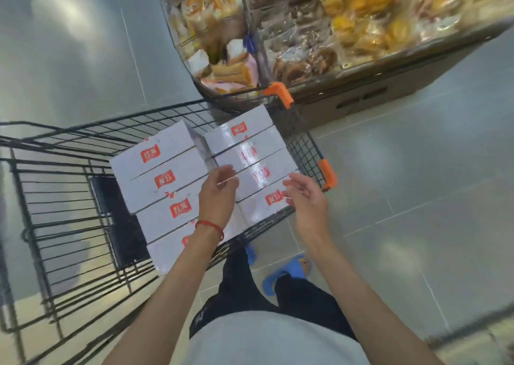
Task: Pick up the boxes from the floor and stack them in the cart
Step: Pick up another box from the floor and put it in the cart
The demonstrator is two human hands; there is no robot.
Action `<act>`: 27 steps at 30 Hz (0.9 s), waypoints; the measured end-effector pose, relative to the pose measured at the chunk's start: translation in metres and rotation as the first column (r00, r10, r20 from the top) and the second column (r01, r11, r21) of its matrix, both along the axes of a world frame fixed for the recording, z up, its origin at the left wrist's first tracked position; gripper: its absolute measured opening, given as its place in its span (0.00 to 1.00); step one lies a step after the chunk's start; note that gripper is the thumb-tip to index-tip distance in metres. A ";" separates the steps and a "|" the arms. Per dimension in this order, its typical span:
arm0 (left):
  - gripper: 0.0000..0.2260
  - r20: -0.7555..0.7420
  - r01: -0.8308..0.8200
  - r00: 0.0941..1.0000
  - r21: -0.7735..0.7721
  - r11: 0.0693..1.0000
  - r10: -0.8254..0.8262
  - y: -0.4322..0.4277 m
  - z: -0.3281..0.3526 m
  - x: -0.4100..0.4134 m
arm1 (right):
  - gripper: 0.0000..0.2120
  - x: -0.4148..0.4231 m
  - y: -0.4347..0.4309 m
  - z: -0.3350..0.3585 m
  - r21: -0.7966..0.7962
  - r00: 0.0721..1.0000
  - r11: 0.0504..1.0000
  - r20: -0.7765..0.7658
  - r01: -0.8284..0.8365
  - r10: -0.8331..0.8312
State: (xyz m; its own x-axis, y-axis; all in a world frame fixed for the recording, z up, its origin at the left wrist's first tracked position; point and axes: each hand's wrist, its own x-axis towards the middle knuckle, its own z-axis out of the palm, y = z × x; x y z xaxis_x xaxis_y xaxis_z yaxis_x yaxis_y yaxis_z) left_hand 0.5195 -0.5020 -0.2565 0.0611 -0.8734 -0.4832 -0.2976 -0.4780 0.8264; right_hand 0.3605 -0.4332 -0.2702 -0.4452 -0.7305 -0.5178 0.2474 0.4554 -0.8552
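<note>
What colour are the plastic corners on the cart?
The corners are orange, seen in the head view.

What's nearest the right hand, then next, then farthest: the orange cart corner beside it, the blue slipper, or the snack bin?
1. Orange cart corner, just right of the right hand.
2. Blue slipper, below on the floor.
3. Snack bin, far ahead.

Bright; glare on boxes (251,156); edges blurred
</note>
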 end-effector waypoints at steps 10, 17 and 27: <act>0.11 -0.093 0.396 0.911 -0.067 0.916 -0.401 0.073 0.023 -0.206 | 0.09 -0.156 0.109 0.026 -0.058 0.933 0.933 0.080 0.356 -0.351; 0.11 -0.116 0.632 0.762 -0.082 0.771 -0.637 0.096 0.020 -0.349 | 0.09 -0.272 0.164 0.031 -0.033 0.820 0.820 0.077 0.571 -0.568; 0.11 -0.159 0.821 0.549 -0.080 0.565 -0.821 0.088 0.016 -0.585 | 0.07 -0.477 0.179 0.042 -0.042 0.604 0.603 0.045 0.797 -0.796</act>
